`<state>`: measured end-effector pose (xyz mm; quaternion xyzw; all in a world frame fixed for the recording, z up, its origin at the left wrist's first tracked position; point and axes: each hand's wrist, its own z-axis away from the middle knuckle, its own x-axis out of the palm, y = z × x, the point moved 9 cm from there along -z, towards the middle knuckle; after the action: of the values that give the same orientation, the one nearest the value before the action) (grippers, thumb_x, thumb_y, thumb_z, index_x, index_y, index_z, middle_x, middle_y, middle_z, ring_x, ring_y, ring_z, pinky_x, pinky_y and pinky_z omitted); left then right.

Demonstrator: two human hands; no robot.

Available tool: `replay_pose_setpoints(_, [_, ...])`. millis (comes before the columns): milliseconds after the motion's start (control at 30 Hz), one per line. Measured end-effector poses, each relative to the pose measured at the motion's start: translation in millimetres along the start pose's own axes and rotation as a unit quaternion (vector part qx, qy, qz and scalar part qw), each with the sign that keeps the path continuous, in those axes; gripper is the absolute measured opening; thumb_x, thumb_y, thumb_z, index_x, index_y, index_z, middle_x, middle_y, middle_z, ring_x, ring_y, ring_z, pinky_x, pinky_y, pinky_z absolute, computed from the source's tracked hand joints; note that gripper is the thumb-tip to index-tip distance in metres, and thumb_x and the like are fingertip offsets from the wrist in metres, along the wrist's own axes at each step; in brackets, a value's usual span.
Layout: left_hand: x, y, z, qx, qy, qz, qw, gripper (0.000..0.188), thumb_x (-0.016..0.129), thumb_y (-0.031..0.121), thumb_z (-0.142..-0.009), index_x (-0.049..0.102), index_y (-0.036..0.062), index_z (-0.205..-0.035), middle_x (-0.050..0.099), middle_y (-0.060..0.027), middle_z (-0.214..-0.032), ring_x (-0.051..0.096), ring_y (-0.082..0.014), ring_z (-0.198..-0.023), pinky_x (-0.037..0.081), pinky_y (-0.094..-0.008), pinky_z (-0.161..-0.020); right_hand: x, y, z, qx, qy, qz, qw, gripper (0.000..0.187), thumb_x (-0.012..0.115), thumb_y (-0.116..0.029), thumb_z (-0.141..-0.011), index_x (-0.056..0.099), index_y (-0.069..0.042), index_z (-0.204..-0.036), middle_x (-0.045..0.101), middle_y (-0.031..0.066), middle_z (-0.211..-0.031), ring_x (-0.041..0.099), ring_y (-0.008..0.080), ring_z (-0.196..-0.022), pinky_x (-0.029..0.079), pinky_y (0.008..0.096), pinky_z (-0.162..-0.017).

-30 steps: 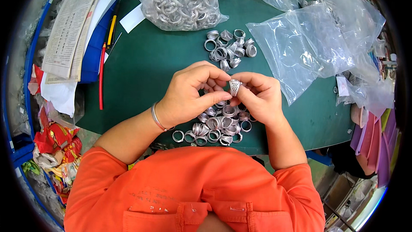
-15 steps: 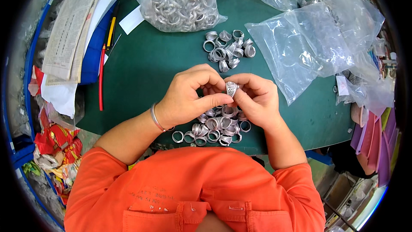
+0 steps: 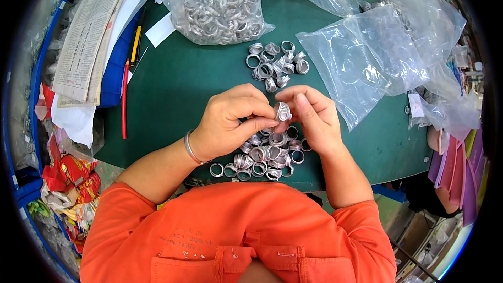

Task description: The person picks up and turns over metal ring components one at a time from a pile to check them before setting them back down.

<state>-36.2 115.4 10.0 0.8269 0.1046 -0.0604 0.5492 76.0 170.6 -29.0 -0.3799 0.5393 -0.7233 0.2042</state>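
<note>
My left hand (image 3: 226,119), a metal bangle on its wrist, pinches a silver-grey ring (image 3: 283,111) with a pierced, patterned face between thumb and fingers. Just right of that ring, my right hand (image 3: 319,123) has its thumb lifted and fingers apart; whether a fingertip touches the ring's far side is hidden. Beneath and nearer than both hands lies a pile of similar rings (image 3: 259,153), partly covered by the hands. Farther off, a smaller group of rings (image 3: 272,66) sits on the green tabletop (image 3: 173,84).
A clear bag full of rings (image 3: 225,13) stands at the far side. Flat plastic bags (image 3: 367,57) cover the right. On the left are newspapers (image 3: 89,42), a blue bin (image 3: 112,76), a red pencil (image 3: 124,102) and a yellow-black pen (image 3: 136,42).
My right thumb has lifted off the ring and the right fingers have spread. The ring has turned in my left fingers, showing its face from another side.
</note>
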Motion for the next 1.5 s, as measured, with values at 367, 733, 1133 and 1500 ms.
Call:
replay_pose_setpoints(367, [-3.3, -24.3, 7.6, -0.109, 0.068, 0.2, 0.971, 0.032, 0.057, -0.012, -0.082, 0.046, 0.0002, -0.109, 0.059, -0.0113, -0.096, 0.061, -0.014, -0.086, 0.051, -0.0265, -0.075, 6.4, -19.9, 1.7, -0.2, -0.026, 0.007, 0.979, 0.052, 0.065, 0.014, -0.073, 0.043, 0.0, -0.118, 0.057, 0.0142, -0.107, 0.058, 0.0189, -0.1, 0.05, 0.0306, -0.081])
replay_pose_setpoints(733, [0.8, -22.7, 5.8, -0.098, 0.038, 0.161, 0.981, 0.029, 0.065, -0.006, -0.078, 0.053, 0.0001, -0.103, 0.059, -0.0087, -0.098, 0.059, -0.0141, -0.086, 0.05, -0.0255, -0.075, 16.8, -38.7, 7.1, -0.262, 0.008, 0.286, 0.922, 0.042, 0.071, 0.008, -0.07, 0.055, -0.002, -0.108, 0.062, 0.0102, -0.097, 0.061, 0.0167, -0.088, 0.051, 0.0275, -0.069])
replay_pose_setpoints(1133, [4.6, -7.8, 1.8, -0.025, -0.093, -0.245, 0.965, 0.008, 0.068, 0.008, -0.075, 0.062, 0.003, -0.078, 0.059, -0.0086, -0.077, 0.056, -0.0267, -0.069, 0.044, -0.0346, -0.067, -5.6, -42.4, -7.5, -0.236, 0.127, 0.554, 0.788, 0.017, 0.065, 0.0, -0.076, 0.063, -0.005, -0.092, 0.056, 0.0109, -0.085, 0.057, 0.0292, -0.08, 0.048, 0.0361, -0.067])
replay_pose_setpoints(1500, [2.7, -20.0, 2.8, -0.033, -0.073, -0.219, 0.972, 0.009, 0.067, 0.011, -0.078, 0.062, 0.0035, -0.077, 0.06, -0.0083, -0.079, 0.057, -0.0269, -0.076, 0.044, -0.0349, -0.072, -23.2, -27.4, -4.8, -0.146, 0.096, 0.287, 0.942, 0.013, 0.072, -0.003, -0.075, 0.06, -0.001, -0.079, 0.059, 0.0032, -0.077, 0.054, 0.0101, -0.067, 0.046, 0.0241, -0.061])
